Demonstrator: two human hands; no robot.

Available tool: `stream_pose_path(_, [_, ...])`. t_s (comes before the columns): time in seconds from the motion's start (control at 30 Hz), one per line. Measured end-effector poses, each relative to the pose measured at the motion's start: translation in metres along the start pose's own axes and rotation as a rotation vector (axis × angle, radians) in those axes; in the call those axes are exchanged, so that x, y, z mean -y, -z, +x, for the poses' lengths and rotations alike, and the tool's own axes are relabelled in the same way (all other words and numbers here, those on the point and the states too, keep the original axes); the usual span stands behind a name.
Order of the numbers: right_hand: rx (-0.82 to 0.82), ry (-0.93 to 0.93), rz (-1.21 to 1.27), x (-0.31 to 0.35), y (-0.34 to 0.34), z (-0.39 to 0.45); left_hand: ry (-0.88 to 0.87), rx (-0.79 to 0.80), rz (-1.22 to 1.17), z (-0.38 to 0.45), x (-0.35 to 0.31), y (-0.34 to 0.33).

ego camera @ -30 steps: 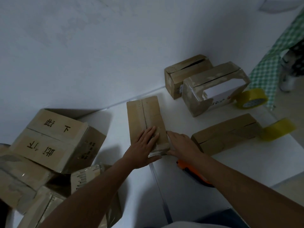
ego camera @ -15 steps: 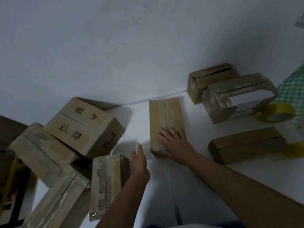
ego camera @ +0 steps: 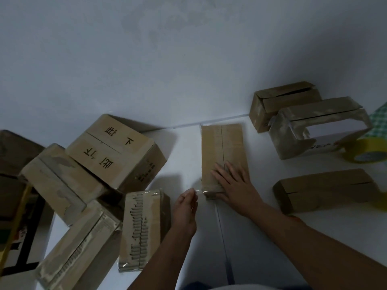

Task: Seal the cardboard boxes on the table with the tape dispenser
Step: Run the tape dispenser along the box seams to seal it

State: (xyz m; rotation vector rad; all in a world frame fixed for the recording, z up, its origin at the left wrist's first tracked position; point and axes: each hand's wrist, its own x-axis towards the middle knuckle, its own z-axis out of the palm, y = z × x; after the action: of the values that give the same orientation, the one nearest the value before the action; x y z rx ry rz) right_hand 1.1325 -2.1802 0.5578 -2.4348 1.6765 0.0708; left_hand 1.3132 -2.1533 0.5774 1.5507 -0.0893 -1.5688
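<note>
Right hand (ego camera: pixel 236 188) flat on narrow box (ego camera: pixel 223 151), fingers straight; left hand (ego camera: pixel 185 208) pinching clear tape (ego camera: pixel 199 191) beside its near end.

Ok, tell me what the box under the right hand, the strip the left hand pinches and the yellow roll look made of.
Box: matte brown cardboard, with a flap seam down the top.
Strip: thin, clear, glossy film, probably plastic packing tape; it catches light between the left hand and the box's near end.
Yellow roll: glossy yellowish tape, likely plastic; its core is too unclear to tell.
</note>
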Motion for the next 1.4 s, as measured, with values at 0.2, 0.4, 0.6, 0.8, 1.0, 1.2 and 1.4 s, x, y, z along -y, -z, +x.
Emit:
stream_pose_path(0.2, [-0.017,-0.009,-0.007,0.001,-0.004,-0.001,-0.06,0.072,0.056,0.006,0.0,0.009])
stream_pose_path(0.4, [-0.048,0.005,-0.011,-0.001,-0.006,-0.002,-0.077,0.096,0.078,0.024,0.0,0.01])
stream_pose_path(0.6, [-0.061,-0.004,-0.007,0.0,-0.008,-0.001,-0.16,0.176,0.21,0.046,0.0,-0.001])
stream_pose_path(0.8, [-0.041,-0.021,-0.009,0.001,-0.008,0.001,-0.192,0.221,0.314,0.051,0.015,-0.01])
stream_pose_path(1.0, [-0.04,-0.023,-0.017,0.002,-0.009,0.001,-0.204,0.123,0.499,0.061,0.019,-0.014])
stream_pose_path(1.2, [-0.012,-0.031,-0.014,0.002,-0.006,0.001,-0.226,0.018,0.749,0.071,0.009,-0.032])
stream_pose_path(1.4, [-0.011,-0.032,-0.014,0.001,-0.004,0.001,-0.197,-0.014,0.588,0.039,-0.013,-0.022])
